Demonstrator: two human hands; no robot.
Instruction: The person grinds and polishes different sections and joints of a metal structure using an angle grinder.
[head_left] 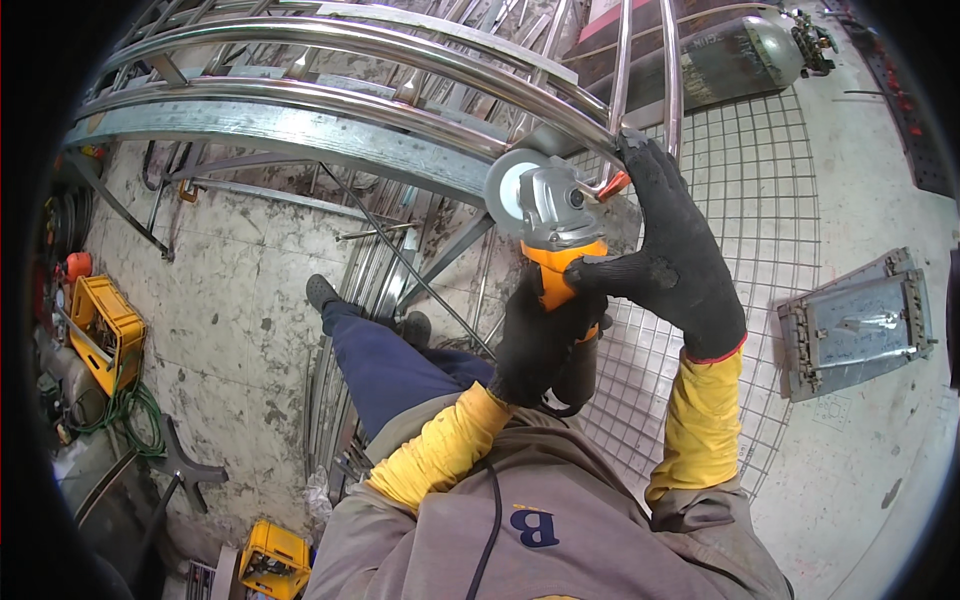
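Observation:
My left hand (535,345), in a black work glove, is wrapped round the orange body of an angle grinder (562,225) with a grey metal head. The grinder's pale round disc (512,190) is next to the end of a shiny metal railing (330,35). My right hand (680,255), gloved in black too, is open with its fingers stretched up. Its fingertips are at the railing's tubes, and its thumb lies over the orange housing. An orange-red lever or grip (613,186) shows beside the grinder's head. Whether the disc touches the tube, I cannot tell.
A galvanized beam (270,135) runs below the railing. Wire mesh (745,215) covers floor at right, near a gas cylinder (735,60) and a hinged metal panel (865,320). Long metal bars (325,400) lie by my legs. Yellow crates (107,335) and a green cable (140,415) sit left.

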